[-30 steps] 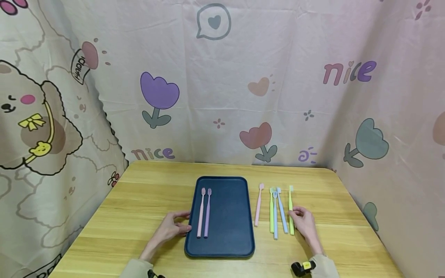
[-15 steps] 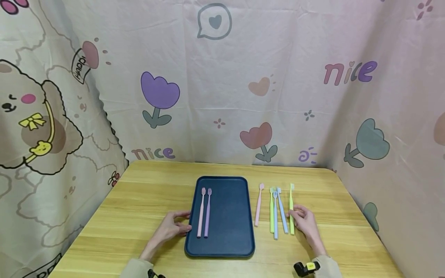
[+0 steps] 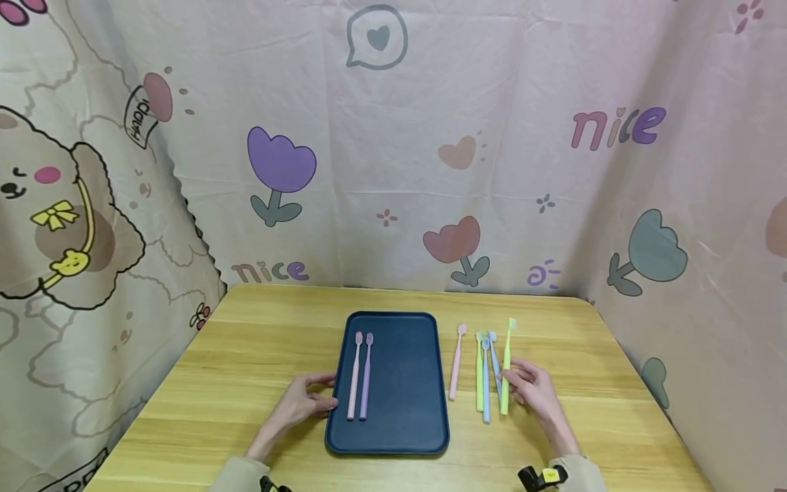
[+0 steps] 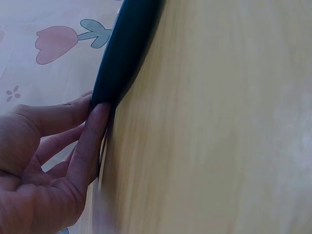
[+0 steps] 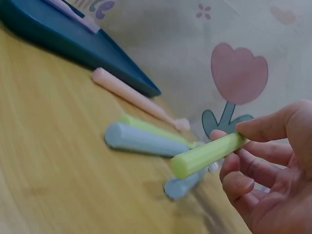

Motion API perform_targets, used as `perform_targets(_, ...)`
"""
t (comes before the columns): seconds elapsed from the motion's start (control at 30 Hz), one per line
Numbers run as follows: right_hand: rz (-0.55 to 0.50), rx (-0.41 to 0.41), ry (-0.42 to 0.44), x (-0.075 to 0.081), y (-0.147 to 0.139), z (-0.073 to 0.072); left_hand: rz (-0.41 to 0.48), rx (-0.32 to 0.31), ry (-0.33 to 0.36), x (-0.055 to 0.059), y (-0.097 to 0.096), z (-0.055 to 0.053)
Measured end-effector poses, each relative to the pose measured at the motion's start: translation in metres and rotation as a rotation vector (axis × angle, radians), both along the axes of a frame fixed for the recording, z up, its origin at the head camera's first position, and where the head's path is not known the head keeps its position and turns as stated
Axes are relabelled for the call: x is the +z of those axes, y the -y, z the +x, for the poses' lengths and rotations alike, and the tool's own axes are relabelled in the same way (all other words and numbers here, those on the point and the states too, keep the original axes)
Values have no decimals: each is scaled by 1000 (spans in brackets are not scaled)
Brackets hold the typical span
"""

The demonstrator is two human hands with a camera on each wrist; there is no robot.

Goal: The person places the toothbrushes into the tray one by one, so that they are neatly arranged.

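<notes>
My right hand (image 3: 533, 391) pinches a light green toothbrush (image 3: 507, 369) between thumb and fingers, its bristle head pointing away from me. In the right wrist view its thick handle end (image 5: 204, 156) sticks out past the fingertips, raised off the table. My left hand (image 3: 301, 403) holds the left edge of a dark blue tray (image 3: 406, 437) with thumb and fingertips. On the tray's left side lie a pink toothbrush (image 3: 354, 383) and a purple toothbrush (image 3: 366, 383), side by side.
Right of the tray, a pink toothbrush (image 3: 456, 369) lies on the wooden table (image 3: 270, 328). Beside it are another green toothbrush (image 3: 480, 376) and two blue toothbrushes, one (image 3: 486, 389) in front of the other (image 3: 495, 362). A printed cloth (image 3: 381, 171) hangs behind.
My right hand has raised the green toothbrush slightly and shifted it left, close to the blue ones. The left hand and the tray have stayed in place.
</notes>
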State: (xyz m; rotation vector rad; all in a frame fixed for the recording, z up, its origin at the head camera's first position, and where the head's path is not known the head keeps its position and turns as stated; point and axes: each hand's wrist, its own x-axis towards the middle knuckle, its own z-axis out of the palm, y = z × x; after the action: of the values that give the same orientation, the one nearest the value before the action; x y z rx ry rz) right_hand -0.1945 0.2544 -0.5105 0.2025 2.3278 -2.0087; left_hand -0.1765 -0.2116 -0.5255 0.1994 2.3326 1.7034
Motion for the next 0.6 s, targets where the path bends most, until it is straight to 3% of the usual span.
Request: perform_targets(0.6, -1, 146, -36, 16, 47, -1, -4, 11, 10, 4, -1, 2)
